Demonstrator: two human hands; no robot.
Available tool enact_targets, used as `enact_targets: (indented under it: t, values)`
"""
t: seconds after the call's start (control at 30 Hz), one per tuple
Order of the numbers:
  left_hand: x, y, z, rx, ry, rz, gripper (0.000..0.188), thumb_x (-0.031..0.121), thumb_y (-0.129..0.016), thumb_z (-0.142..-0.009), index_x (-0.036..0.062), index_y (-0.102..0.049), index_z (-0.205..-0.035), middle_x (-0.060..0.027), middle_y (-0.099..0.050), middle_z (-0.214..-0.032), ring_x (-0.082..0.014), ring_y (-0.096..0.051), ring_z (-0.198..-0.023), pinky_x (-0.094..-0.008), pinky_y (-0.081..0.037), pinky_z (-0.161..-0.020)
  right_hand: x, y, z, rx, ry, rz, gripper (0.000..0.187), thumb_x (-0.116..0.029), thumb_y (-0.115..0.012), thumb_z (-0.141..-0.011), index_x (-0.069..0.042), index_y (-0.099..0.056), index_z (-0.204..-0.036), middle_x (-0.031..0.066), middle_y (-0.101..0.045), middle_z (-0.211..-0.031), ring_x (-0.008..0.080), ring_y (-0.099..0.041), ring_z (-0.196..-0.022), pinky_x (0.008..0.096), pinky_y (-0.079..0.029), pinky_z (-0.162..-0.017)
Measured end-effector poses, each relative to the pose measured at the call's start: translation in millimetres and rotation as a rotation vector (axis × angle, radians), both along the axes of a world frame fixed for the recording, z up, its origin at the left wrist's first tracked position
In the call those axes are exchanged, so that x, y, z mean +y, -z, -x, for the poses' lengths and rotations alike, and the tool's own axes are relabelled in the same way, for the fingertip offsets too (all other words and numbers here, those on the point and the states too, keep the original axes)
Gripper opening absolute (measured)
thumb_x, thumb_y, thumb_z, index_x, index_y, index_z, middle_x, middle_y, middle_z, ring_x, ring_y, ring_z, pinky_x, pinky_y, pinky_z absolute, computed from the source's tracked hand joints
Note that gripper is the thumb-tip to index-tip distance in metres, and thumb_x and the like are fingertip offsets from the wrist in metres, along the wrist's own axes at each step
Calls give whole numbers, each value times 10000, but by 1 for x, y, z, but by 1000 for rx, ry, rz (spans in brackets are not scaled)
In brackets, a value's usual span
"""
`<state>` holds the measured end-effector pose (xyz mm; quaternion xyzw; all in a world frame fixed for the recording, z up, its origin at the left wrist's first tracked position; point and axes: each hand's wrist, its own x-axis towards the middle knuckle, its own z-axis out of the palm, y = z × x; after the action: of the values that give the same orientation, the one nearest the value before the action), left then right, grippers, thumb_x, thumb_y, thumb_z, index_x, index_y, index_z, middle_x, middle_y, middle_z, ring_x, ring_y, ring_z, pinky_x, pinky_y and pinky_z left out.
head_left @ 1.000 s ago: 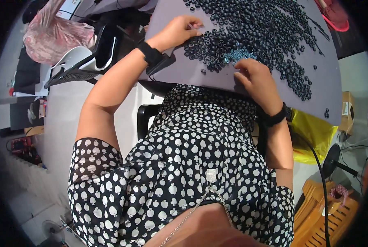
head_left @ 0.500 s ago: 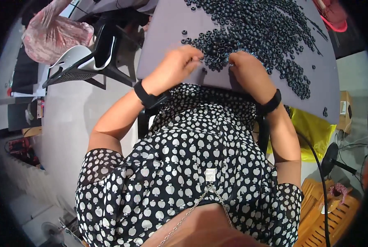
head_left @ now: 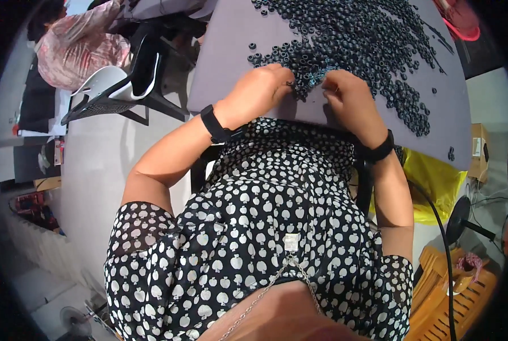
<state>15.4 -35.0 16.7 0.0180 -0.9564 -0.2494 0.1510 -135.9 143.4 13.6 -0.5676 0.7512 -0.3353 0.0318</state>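
Note:
Many small black ring-shaped parts lie in a loose heap on the grey tabletop. My left hand is at the heap's near edge, thumb and forefinger pinched on one small black ring. To its right, my right hand is curled with the fingertips together; whatever it pinches is too small to make out. Between the hands, against the rings, lies a small cluster of light-blue bits. Each wrist has a black band.
Thin black strips lie along the table's right side. A black-and-white chair stands at the left, with another person's patterned sleeve behind it. A yellow bag, a wooden slatted seat and a black cable are at the right.
My left hand has moved right, closer to the heap, and a black ring now shows at its fingertips. My right hand has shifted slightly right, uncovering more of the blue bits.

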Motion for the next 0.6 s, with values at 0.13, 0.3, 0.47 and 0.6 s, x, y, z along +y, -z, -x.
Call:
enact_targets:
  t: [0.13,0.3,0.47,0.6]
  values:
    - [7,-12,20,8,-34,-13,178,109,-622,-794,24,-618,-950,-148,-609,-910,-351,-598,-856,-443,-487,-740,12,0,1,-212,64,88,126,-13,-613,-784,-1,-622,-908,92,-610,-818,181,-607,-695,283,-476,-632]
    - [5,-10,37,-28,63,48,201,133,-629,-791,33,-630,-965,-138,-606,-915,-352,-606,-837,-437,-491,-733,20,-4,-3,-363,86,106,131,-20,-617,-797,19,-633,-921,63,-624,-836,124,-600,-687,247,-471,-617]
    - [0,-12,44,-73,51,30,209,148,-646,-796,42,-645,-976,-125,-634,-912,-316,-613,-779,-396,-500,-705,22,-3,-4,-773,94,124,81,-46,-608,-855,5,-643,-907,13,-640,-782,70,-601,-654,213,-479,-604]
    - [-8,-21,35,-287,-38,-912,196,150,-570,-930,9,-639,-1047,-64,-669,-869,-114,-578,-666,-231,-470,-601,19,-7,-10,-873,90,172,69,-54,-599,-878,-7,-641,-906,9,-645,-761,76,-626,-669,209,-495,-614]
